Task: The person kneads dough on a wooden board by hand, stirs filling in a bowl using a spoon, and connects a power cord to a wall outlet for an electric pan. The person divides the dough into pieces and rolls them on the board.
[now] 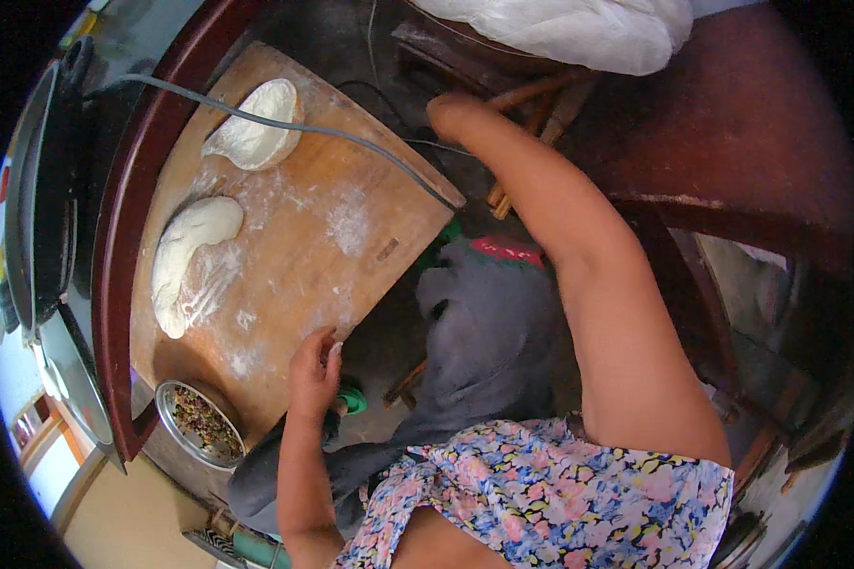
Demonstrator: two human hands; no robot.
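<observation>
My left hand (317, 370) is at the near edge of a floured wooden board (306, 270). Its fingers are loosely curled, a gap shows between thumb and fingers, and nothing is seen in it. My right hand (447, 117) reaches far forward past the board, near wooden legs and beneath a white plastic bag (583, 32). Its fingers are hidden, so a hold cannot be told. A long, curved piece of dough (188, 249) lies on the board's left side. Farther off is a bowl-like container of white flour (262, 124), with flour spilling from its rim.
A metal bowl (238, 462) of chopped, mixed filling stands by the board's lower left corner. A grey cable (341, 135) crosses above the board. Dark red wooden furniture (726, 121) is at right, and a dark pan (50, 185) at far left.
</observation>
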